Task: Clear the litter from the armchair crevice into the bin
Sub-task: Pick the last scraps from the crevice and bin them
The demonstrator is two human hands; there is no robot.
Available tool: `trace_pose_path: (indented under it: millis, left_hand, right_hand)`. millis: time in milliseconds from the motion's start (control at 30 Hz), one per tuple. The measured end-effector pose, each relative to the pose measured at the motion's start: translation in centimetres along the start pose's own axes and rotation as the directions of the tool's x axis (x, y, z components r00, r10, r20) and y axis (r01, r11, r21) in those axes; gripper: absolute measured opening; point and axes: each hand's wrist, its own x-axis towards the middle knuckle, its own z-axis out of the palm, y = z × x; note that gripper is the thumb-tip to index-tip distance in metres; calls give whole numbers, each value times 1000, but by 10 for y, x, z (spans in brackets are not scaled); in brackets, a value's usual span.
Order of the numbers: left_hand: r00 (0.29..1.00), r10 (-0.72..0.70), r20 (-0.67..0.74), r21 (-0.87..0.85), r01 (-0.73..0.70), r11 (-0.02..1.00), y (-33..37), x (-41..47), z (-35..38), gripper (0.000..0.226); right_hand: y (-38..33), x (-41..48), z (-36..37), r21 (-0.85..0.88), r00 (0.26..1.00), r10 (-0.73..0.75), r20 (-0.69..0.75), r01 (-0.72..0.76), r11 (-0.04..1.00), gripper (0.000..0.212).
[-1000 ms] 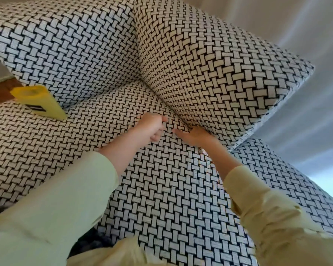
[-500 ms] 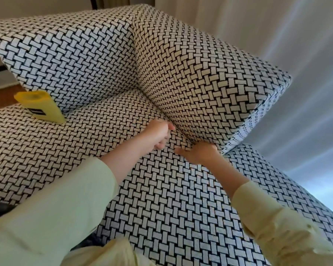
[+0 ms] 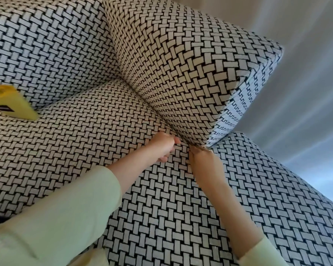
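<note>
The woven armchair seat (image 3: 81, 135) is filling the view. A yellow container (image 3: 10, 102) is lying far left. The left hand (image 3: 162, 148) is resting curled beside the crevice (image 3: 152, 110); contents indeterminable. The right hand (image 3: 204, 160) is reaching into it, fingertips hidden, grip indeterminable; litter hidden.

The armchair (image 3: 69, 143) has a black and white woven cover. Its crevice (image 3: 161, 117) is a tight, dark crack where the seat meets the side arm. A yellow box (image 3: 10, 103), maybe litter, lies flat on the seat by the back.
</note>
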Motion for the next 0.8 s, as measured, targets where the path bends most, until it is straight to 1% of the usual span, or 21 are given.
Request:
trace_pose_path:
  millis: [33,100,167,200,233,267,300,367,400,433,467,533,633,700,733,800]
  left_hand:
    - [1000,3,-29,20,-3,1000,0,0,3,25]
    - [996,59,-70,129,-50,990,-2,2,6,17]
    - [985,145,-89,224,-122,967,-3,8,10,22]
    - [979,182,-94,253,-153,955,-4,11,10,25]
    - [970,223,-94,290,-187,939,-4,12,11,26]
    - [960,266,-82,343,-224,912,-5,12,12,26]
    - [950,307,-62,396,-259,881,-6,14,14,26]
    - [931,364,-29,454,-312,835,-8,18,18,26]
    - [925,380,-20,476,-326,817,-9,18,20,27]
    - [917,399,-9,507,-340,792,-9,18,21,29]
    - [906,422,6,546,-357,758,-8,18,23,30]
    - [887,459,40,615,-384,689,-5,16,25,30]
    - [888,455,65,672,-376,638,-2,16,26,28]
    - [885,455,105,722,-382,577,0,15,26,29]
    - [879,459,130,749,-391,535,-1,15,27,29]
    - [857,482,184,813,-408,415,0,14,30,29]
  right_hand:
    - [4,-1,-4,60,999,-15,-41,17,998,27]
    - [10,-1,-18,212,995,1,-98,20,977,27]
    - [23,2,-33,344,991,64,-115,-21,939,28]
    - [30,5,-39,377,990,98,-106,-51,925,29]
    - [38,7,-42,371,988,118,-94,-75,926,29]
    - [45,9,-43,328,989,128,-68,-99,939,29]
    - [50,11,-41,250,993,116,-27,-106,962,29]
    - [56,14,-33,51,994,52,96,-57,997,29]
    - [58,16,-27,-20,987,28,160,-25,1000,29]
    - [60,18,-23,-54,978,11,209,0,999,30]
    - [61,20,-20,-51,969,8,248,5,999,32]
    - [64,23,-18,26,958,20,287,-29,999,37]
    - [68,29,-17,145,959,54,279,-98,985,34]
    - [70,33,-15,193,960,78,267,-133,972,33]
    - [71,34,-12,206,962,77,262,-133,970,33]
    - [72,34,-12,207,967,41,250,-94,974,33]
